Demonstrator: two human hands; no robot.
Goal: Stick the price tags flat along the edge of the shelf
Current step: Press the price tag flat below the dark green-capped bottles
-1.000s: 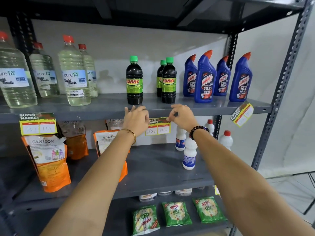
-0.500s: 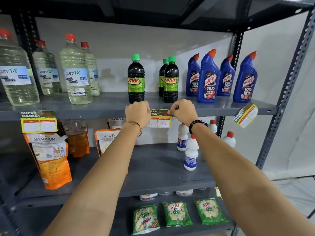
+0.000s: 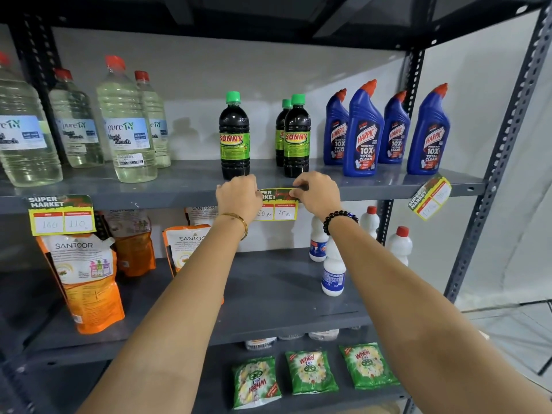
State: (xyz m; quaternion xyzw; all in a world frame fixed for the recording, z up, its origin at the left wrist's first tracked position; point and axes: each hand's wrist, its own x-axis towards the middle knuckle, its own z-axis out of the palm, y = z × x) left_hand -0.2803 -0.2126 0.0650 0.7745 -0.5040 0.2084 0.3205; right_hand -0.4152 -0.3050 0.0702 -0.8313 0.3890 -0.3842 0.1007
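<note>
A yellow and green price tag (image 3: 276, 206) sits level on the front edge of the grey shelf (image 3: 167, 198), below the dark green-capped bottles. My left hand (image 3: 237, 197) covers its left end and my right hand (image 3: 318, 194) pinches its top right corner against the edge. A second tag (image 3: 61, 215) is stuck flat on the same edge at the far left. A third tag (image 3: 430, 198) hangs tilted at the right end of that edge.
Clear bleach bottles (image 3: 125, 127), dark Sunny bottles (image 3: 234, 138) and blue Harpic bottles (image 3: 363, 132) stand on the shelf top. Orange Santoor pouches (image 3: 85, 279) and white bottles (image 3: 333, 273) fill the shelf below. Green detergent packets (image 3: 309, 372) lie on the lowest shelf.
Both hands have lifted the middle tag from below the shelf edge up onto it. The camera view has shifted slightly.
</note>
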